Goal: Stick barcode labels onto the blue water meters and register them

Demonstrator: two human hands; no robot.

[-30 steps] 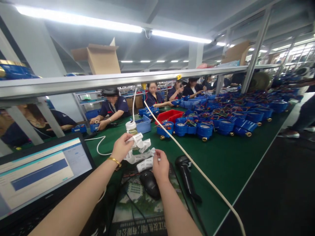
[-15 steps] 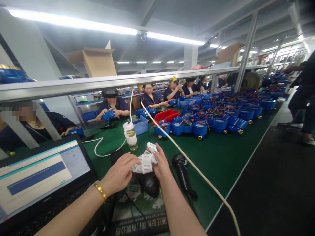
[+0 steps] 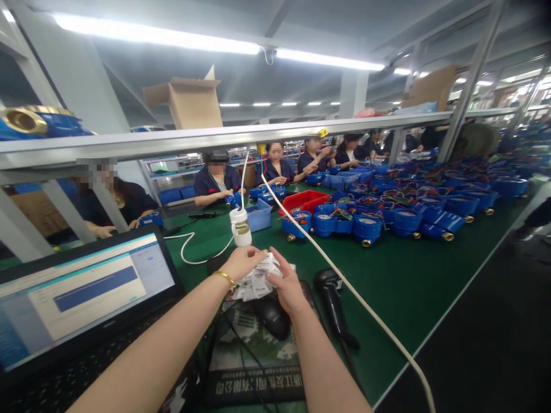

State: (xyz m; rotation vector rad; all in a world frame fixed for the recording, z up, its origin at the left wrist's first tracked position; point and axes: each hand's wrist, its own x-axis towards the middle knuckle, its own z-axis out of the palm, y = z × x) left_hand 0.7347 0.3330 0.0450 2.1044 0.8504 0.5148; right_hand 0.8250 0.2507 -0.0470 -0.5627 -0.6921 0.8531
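Note:
A bunch of white barcode labels [image 3: 255,285] is held between my hands above the black computer mouse [image 3: 274,317]. My right hand [image 3: 289,282] grips the bunch from the right, thumb on top. From the left, my left hand [image 3: 244,262], with a gold bracelet at the wrist, pinches the upper part of the labels; its fingertips are partly hidden. Under the mouse lies a printed mouse pad [image 3: 253,358]. To the right of my right hand is a black barcode scanner [image 3: 333,307], lying on the green table.
An open laptop [image 3: 92,298] stands at left. A white-capped bottle [image 3: 241,228], a blue bin [image 3: 259,215] and a red bin [image 3: 306,202] are behind my hands. Blue meters [image 3: 365,226] crowd the right. A pale cable [image 3: 344,281] crosses the table. Co-workers sit opposite.
My left hand has moved up and right, onto the top of the labels, which now bunch more closely. The view has turned left, so the surroundings appear farther right.

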